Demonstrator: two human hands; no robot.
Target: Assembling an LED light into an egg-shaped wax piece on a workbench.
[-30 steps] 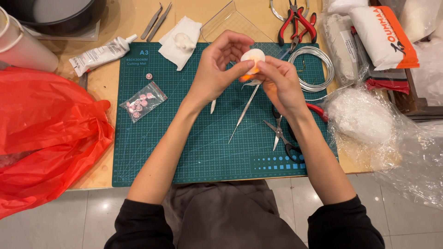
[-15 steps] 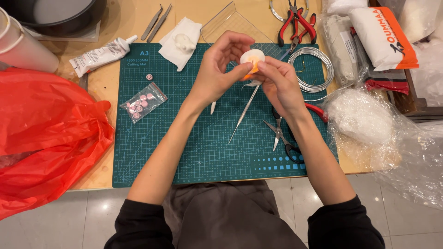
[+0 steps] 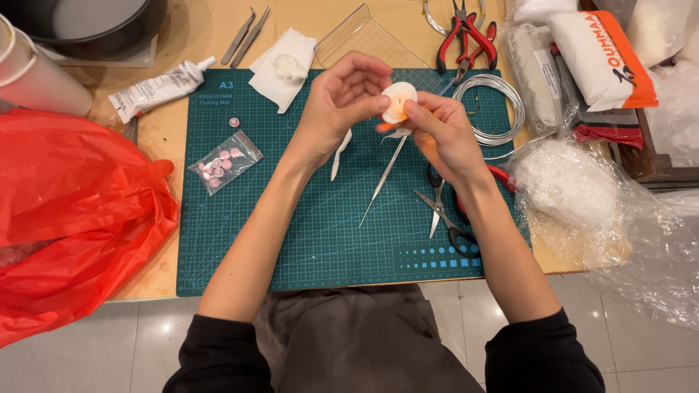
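1. I see my left hand (image 3: 338, 109) cupped, its fingertips pinching a small rounded white piece (image 3: 398, 100), smooth and matte like clay, with an orange patch at its lower edge.
2. My right hand (image 3: 444, 138) meets it from the other side, thumb and forefinger pressed onto the same white piece, so both hands hold it just above the upper middle of the green cutting mat (image 3: 306, 233).
3. The mat is flat, gridded and rubbery, lying on a pale wooden surface (image 3: 196, 36).
4. Below the hands lie a thin metal needle tool (image 3: 382, 182) and small steel scissors (image 3: 440, 211).
5. A coil of silvery wire (image 3: 495, 109) sits just right of the hands, with red-handled pliers (image 3: 466, 33) above.
6. On the left, a clear bag of pink beads (image 3: 224, 161), a white glue tube (image 3: 160, 87) and a crinkled red plastic bag (image 3: 73, 211).
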